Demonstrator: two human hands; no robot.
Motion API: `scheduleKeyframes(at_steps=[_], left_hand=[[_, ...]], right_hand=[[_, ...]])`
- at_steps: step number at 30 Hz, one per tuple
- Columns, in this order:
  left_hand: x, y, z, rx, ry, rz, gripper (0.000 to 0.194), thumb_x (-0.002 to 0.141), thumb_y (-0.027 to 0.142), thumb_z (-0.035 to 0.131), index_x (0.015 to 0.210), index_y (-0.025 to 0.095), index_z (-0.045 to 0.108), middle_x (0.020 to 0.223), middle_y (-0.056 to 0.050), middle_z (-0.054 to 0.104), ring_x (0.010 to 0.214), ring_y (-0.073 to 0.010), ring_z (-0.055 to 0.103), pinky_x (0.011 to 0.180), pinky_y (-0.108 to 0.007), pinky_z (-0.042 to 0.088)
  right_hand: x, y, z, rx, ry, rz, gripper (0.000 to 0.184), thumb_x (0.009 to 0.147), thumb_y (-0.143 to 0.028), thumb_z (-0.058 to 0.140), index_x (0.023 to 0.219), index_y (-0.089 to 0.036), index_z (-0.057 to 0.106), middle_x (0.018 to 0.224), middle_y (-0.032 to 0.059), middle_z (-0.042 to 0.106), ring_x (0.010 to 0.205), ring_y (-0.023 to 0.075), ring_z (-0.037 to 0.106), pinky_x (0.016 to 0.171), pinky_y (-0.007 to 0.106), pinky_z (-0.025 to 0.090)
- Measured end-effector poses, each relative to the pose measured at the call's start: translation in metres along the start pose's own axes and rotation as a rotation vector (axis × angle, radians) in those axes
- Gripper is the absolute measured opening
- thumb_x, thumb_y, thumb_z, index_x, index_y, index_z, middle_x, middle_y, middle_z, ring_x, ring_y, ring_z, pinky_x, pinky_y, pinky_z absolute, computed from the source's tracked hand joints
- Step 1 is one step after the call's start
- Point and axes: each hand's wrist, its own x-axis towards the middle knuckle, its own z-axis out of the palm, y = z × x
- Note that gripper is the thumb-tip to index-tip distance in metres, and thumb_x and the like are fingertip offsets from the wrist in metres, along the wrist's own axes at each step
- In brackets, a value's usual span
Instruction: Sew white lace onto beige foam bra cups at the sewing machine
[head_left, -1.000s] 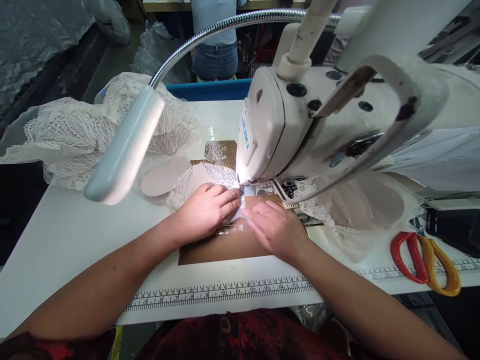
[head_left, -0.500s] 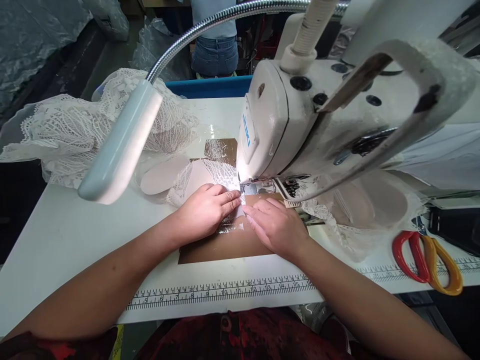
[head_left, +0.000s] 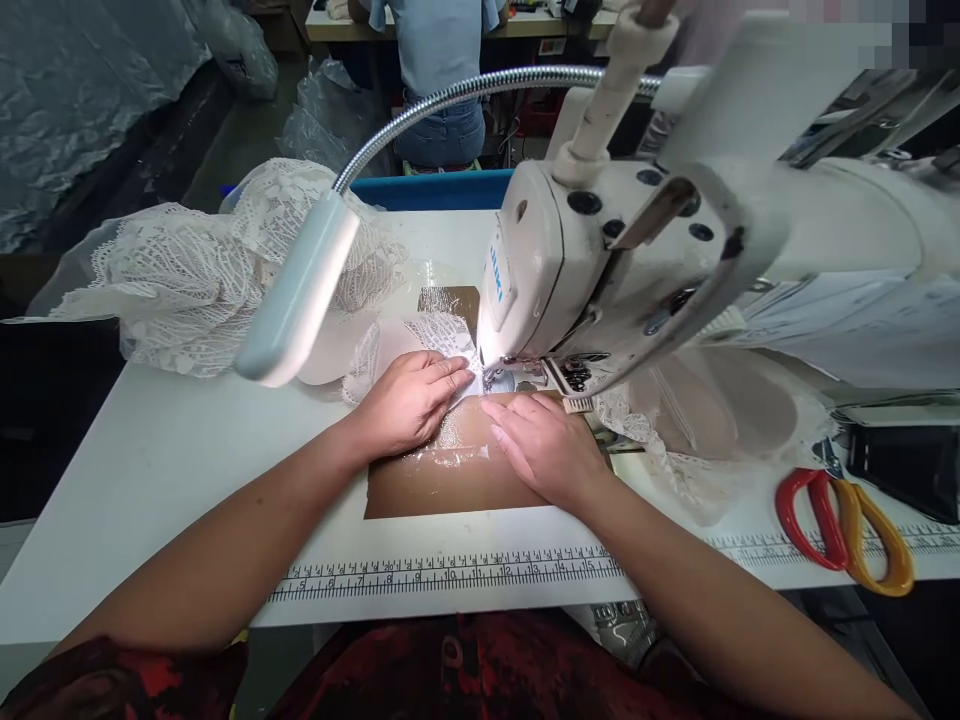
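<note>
Near the white, blue-lettered sewing machine, your left hand touches white openwork lace, your right hand brown glossy sheeting; neither grip is determinable.

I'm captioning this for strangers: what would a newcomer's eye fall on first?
Probably the white sewing machine, right of centre, with the left hand on white lace beside it. Next, the pale lamp at left, before heaped lace; then the red and yellow scissor handles at lower right.
</note>
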Motion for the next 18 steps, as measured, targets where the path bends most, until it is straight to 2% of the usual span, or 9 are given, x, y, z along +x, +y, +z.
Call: scheduleKeyframes(at_steps=[6,10,13,15,18], left_hand=[[-0.003,0.001,-0.002,0.017,0.016,-0.059,0.042,0.089,0.036,0.049,0.123,0.012,0.058,0.127,-0.013,0.059,0.108,-0.0281,0.054,0.093,-0.044,0.045],[-0.007,-0.004,0.002,0.020,0.116,-0.144,0.031,0.089,0.028,0.049,0.112,0.015,0.065,0.120,-0.009,0.064,0.102,-0.0253,0.057,0.090,-0.044,0.047],[-0.011,-0.008,-0.002,-0.003,0.157,-0.191,0.024,0.086,0.021,0.051,0.102,0.018,0.069,0.113,-0.008,0.068,0.098,-0.0237,0.060,0.087,-0.043,0.050],[-0.015,-0.004,-0.011,-0.048,0.120,-0.202,0.022,0.085,0.018,0.051,0.097,0.018,0.070,0.108,-0.008,0.070,0.096,-0.0230,0.061,0.085,-0.041,0.051],[-0.022,0.017,-0.025,-0.222,-0.029,-0.128,0.021,0.087,0.018,0.050,0.092,0.017,0.070,0.102,-0.007,0.071,0.095,-0.0209,0.061,0.084,-0.037,0.052]], right_hand=[[0.001,-0.001,-0.003,0.056,-0.019,0.014,0.036,0.092,-0.025,0.043,0.123,-0.020,0.061,0.089,0.0066,0.066,0.079,0.0204,0.058,0.070,0.032,0.042],[-0.008,0.005,-0.019,0.130,-0.007,-0.008,0.037,0.092,-0.021,0.041,0.125,-0.018,0.058,0.106,0.0084,0.067,0.092,0.0218,0.060,0.081,0.034,0.045],[-0.027,0.016,-0.037,0.065,-0.066,0.010,0.038,0.087,-0.011,0.040,0.118,-0.016,0.060,0.114,0.0095,0.065,0.098,0.0226,0.060,0.079,0.033,0.047],[-0.041,0.025,-0.045,-0.012,-0.120,0.032,0.042,0.080,-0.005,0.042,0.115,-0.016,0.061,0.115,0.0105,0.064,0.098,0.0232,0.060,0.076,0.033,0.048],[-0.059,0.037,-0.048,-0.132,-0.165,0.024,0.043,0.077,-0.001,0.043,0.114,-0.012,0.062,0.114,0.0139,0.063,0.100,0.0254,0.059,0.080,0.035,0.047]])
